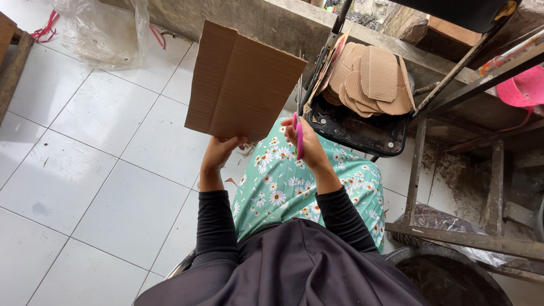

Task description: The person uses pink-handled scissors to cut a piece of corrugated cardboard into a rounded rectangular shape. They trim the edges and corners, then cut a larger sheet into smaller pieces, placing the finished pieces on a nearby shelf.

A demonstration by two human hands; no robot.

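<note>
Left hand [220, 148] grips the cardboard sheet [243, 82] from below; right hand [303, 141] clasps pink scissors [298, 136] beside it.

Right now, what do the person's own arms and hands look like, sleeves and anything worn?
Both arms wear snug, long black sleeves that end at the wrists. The left hand and right hand are bare: no gloves, and no rings, watch or bracelets that I can make out. The sleeves are plain, without visible markings.
</note>
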